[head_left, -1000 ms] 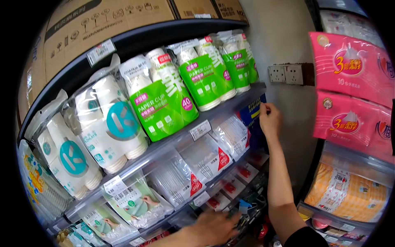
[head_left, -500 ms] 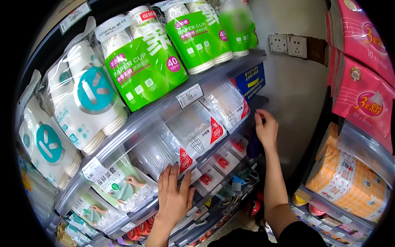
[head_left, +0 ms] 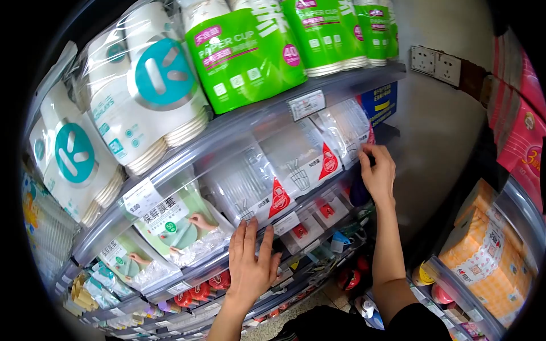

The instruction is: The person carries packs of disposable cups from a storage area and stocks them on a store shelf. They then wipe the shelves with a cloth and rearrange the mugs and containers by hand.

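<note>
My left hand (head_left: 250, 266) lies with spread fingers at the front edge of the middle shelf, fingertips by the lower edge of a clear straw pack (head_left: 242, 179). Nothing is held in it. My right hand (head_left: 379, 173) is at the right end of that shelf, its thumb and fingers curved with a gap between them, by the corner of another straw pack (head_left: 347, 129). A third straw pack (head_left: 298, 153) lies between these two. Left of the straws are green and white bags of food covers (head_left: 176, 227).
Green paper cup packs (head_left: 244, 57) and white cup packs (head_left: 151, 85) stand on the shelf above. Wall sockets (head_left: 435, 65) are at the upper right. Orange tissue packs (head_left: 483, 250) fill a shelf at the right. Small goods hang below.
My left hand has moved from a blurred position low in view to the shelf front. My right hand has come beside the rightmost straw pack. The view has tilted down and shifted.
</note>
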The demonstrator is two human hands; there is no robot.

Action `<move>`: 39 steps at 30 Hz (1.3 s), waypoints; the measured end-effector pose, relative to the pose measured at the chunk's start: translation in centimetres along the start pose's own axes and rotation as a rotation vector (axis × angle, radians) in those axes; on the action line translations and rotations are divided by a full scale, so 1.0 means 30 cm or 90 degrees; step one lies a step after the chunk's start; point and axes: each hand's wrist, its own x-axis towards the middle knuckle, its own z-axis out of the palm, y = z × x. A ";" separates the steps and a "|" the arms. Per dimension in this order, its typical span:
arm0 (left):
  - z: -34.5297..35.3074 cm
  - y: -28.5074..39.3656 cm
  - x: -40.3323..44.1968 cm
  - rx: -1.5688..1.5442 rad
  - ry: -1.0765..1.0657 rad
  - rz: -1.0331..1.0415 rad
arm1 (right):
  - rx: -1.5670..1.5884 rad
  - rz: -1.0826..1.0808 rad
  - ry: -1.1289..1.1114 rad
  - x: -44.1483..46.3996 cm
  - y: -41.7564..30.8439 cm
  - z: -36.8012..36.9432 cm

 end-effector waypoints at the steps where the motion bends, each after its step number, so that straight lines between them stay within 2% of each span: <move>1: -0.006 0.002 0.000 0.009 0.025 -0.007 | 0.026 -0.020 -0.024 -0.014 -0.030 0.004; 4: -0.042 -0.023 0.007 0.019 0.072 -0.031 | 0.078 -0.064 -0.067 -0.020 -0.118 0.028; 6: -0.056 -0.062 0.003 0.081 0.166 -0.070 | 0.094 -0.095 -0.084 0.013 -0.161 0.047; 8: -0.072 -0.093 0.003 0.091 0.180 -0.090 | 0.016 -0.131 -0.086 0.047 -0.195 0.064; 10: -0.087 -0.118 0.006 0.180 0.220 -0.143 | 0.019 -0.125 -0.114 0.060 -0.236 0.065; 16: -0.035 -0.194 -0.005 0.224 0.159 -0.217 | 0.110 -0.163 -0.359 0.062 -0.402 0.175; 17: -0.028 -0.203 -0.003 0.228 0.156 -0.220 | 0.031 -0.158 -0.396 0.066 -0.404 0.232; 18: -0.023 -0.210 -0.004 0.232 0.153 -0.221 | 0.035 -0.160 -0.401 0.062 -0.406 0.272; 20: -0.016 -0.219 -0.012 0.239 0.156 -0.215 | 0.116 -0.066 -0.448 0.059 -0.407 0.329; 24: -0.023 -0.213 -0.016 0.230 0.158 -0.208 | 0.127 -0.019 -0.476 0.066 -0.381 0.367; 26: -0.027 -0.209 -0.019 0.220 0.156 -0.214 | 0.193 -0.018 -0.466 0.055 -0.372 0.343; 28: -0.031 -0.209 -0.021 0.220 0.171 -0.207 | 0.370 -0.033 -0.426 0.033 -0.353 0.293; 30: -0.026 -0.216 -0.026 0.221 0.180 -0.206 | 0.457 0.026 -0.496 0.019 -0.337 0.249; 33: -0.032 -0.204 -0.022 0.202 0.165 -0.186 | 0.448 0.051 -0.525 0.012 -0.310 0.267; 36: -0.037 -0.161 0.016 0.151 0.151 -0.158 | 0.485 -0.007 -0.440 -0.001 -0.299 0.296; 39: -0.029 -0.115 0.063 0.122 0.144 -0.105 | 0.362 -0.019 -0.357 -0.014 -0.317 0.255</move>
